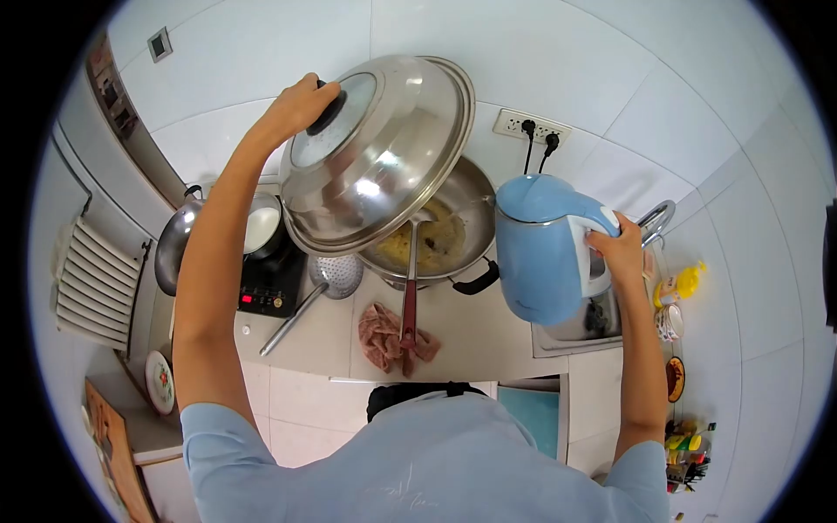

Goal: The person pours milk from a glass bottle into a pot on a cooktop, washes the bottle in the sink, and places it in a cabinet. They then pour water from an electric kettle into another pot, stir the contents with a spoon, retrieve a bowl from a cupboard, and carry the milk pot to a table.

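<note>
My left hand (305,109) grips the black knob of a large domed steel lid (392,148), which is held tilted above a wok (475,196). Yellowish liquid (445,240) with a small dark bit lies in the wok. A spatula (410,296) with a red-brown handle rests in it, its head partly under the lid. My right hand (621,253) is wrapped around the white handle of a light blue electric kettle (536,253), raised just right of the wok, beside its black side handle (477,279).
A skimmer (336,277) and a crumpled pinkish cloth (384,336) lie on the counter. An induction cooker (272,283) holds a pot with white contents (261,228). At right are a sink (558,342), a faucet (658,218) and a yellow bottle (680,283). Two plugs (540,135) sit in the wall socket.
</note>
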A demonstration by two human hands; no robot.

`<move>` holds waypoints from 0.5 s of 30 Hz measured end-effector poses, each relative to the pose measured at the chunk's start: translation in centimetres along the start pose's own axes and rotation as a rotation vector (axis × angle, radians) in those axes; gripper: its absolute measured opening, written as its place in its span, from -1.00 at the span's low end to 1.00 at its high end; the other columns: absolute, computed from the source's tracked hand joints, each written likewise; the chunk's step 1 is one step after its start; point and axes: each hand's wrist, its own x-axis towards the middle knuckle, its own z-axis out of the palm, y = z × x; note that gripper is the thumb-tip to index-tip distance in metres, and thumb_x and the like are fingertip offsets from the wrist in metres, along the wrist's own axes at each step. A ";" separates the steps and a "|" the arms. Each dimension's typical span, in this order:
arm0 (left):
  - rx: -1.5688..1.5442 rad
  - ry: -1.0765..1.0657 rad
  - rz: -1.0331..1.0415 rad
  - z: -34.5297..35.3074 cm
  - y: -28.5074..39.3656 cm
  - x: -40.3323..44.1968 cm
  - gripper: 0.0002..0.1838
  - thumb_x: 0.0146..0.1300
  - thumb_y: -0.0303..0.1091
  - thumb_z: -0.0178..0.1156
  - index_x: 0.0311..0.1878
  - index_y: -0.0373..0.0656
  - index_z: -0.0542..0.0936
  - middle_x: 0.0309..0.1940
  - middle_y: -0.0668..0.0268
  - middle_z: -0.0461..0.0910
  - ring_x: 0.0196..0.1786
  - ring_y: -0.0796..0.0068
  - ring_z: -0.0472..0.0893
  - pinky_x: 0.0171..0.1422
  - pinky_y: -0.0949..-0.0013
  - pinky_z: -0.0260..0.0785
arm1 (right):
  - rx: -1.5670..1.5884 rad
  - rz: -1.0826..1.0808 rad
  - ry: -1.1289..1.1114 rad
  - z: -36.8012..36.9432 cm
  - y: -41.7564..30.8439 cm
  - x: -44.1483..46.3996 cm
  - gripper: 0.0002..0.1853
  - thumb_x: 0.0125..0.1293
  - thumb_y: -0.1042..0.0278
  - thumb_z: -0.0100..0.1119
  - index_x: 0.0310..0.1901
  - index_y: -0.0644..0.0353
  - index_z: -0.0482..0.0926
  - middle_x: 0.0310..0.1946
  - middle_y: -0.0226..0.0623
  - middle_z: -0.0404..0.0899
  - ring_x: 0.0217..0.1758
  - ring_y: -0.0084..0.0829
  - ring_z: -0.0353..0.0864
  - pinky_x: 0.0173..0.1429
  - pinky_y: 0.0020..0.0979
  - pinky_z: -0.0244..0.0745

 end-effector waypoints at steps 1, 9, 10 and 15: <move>-0.001 -0.002 0.004 0.3 0.1 0.1 -0.51 0.15 0.01 -0.13 -0.26 -0.34 0.39 -0.37 0.08 0.45 -0.26 0.32 0.40 -0.11 0.36 0.24 | 0.059 0.015 0.043 -0.3 0.4 -0.5 -0.75 -0.21 0.51 0.13 -0.37 0.32 0.53 -0.61 -0.42 0.43 -0.60 -0.64 0.35 -0.50 -0.62 0.24; 0.179 -0.125 0.050 5.4 2.7 0.1 -0.39 0.08 0.05 -0.12 -0.07 -0.37 0.38 -0.17 -0.19 0.48 -0.06 -0.10 0.47 0.05 0.12 0.28 | 0.379 0.042 0.347 -3.6 3.3 -5.5 -0.70 -0.17 0.55 0.11 -0.28 0.35 0.47 -0.58 -0.40 0.42 -0.60 -0.61 0.34 -0.51 -0.60 0.25; 0.212 -0.138 0.056 6.5 3.3 -0.2 -0.41 0.07 0.04 -0.12 -0.07 -0.36 0.38 -0.18 -0.17 0.49 -0.07 -0.09 0.48 0.04 0.11 0.29 | 0.390 0.039 0.421 -3.9 3.4 -6.3 -0.70 -0.17 0.56 0.11 -0.27 0.35 0.46 -0.58 -0.40 0.42 -0.60 -0.60 0.34 -0.51 -0.60 0.25; 0.303 -0.187 0.210 12.8 5.1 -1.4 -0.49 0.09 -0.01 -0.10 -0.09 -0.30 0.37 -0.25 -0.11 0.52 -0.14 -0.04 0.51 -0.03 0.07 0.32 | 0.404 0.050 0.567 -6.5 3.4 -11.5 -0.70 -0.15 0.58 0.10 -0.26 0.31 0.48 -0.55 -0.39 0.46 -0.57 -0.62 0.36 -0.50 -0.62 0.24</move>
